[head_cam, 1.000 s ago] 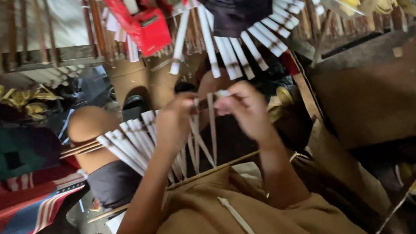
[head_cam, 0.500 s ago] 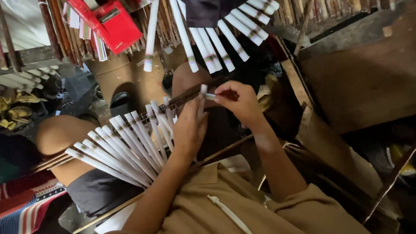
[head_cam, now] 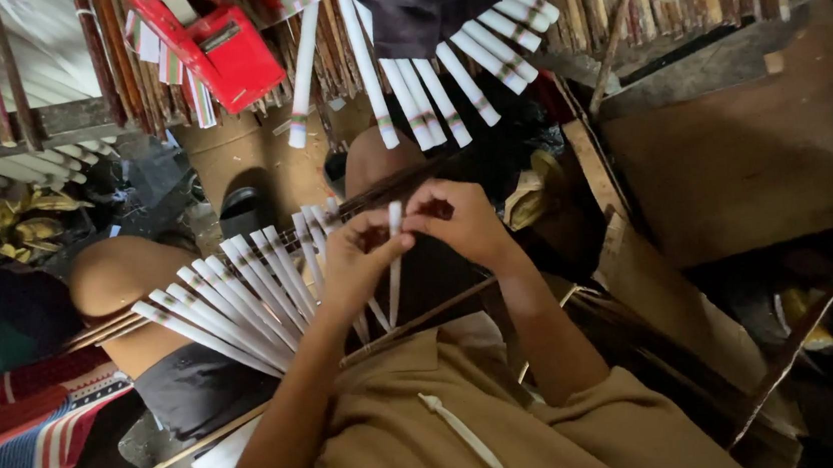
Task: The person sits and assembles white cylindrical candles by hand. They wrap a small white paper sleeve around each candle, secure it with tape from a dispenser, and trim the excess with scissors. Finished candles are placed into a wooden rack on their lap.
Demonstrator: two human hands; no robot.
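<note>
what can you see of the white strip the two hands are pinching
The white strip is narrow, flat and looks like paper or thin slat. It stands nearly upright over the person's lap, its top end pinched between the left hand and right hand, its lower end hanging free. To its left a fan of similar white strips lies spread across the knee, threaded on dark sticks.

White paper strip (head_cam: pixel 395 266): narrow, flat, standing near upright over the lap, its top end pinched between the fingertips of both hands; beside it on the left, a fan of like white strips (head_cam: pixel 232 300), coloured-banded near their tips, splayed across the knee along dark thin sticks (head_cam: pixel 373 200).
</note>
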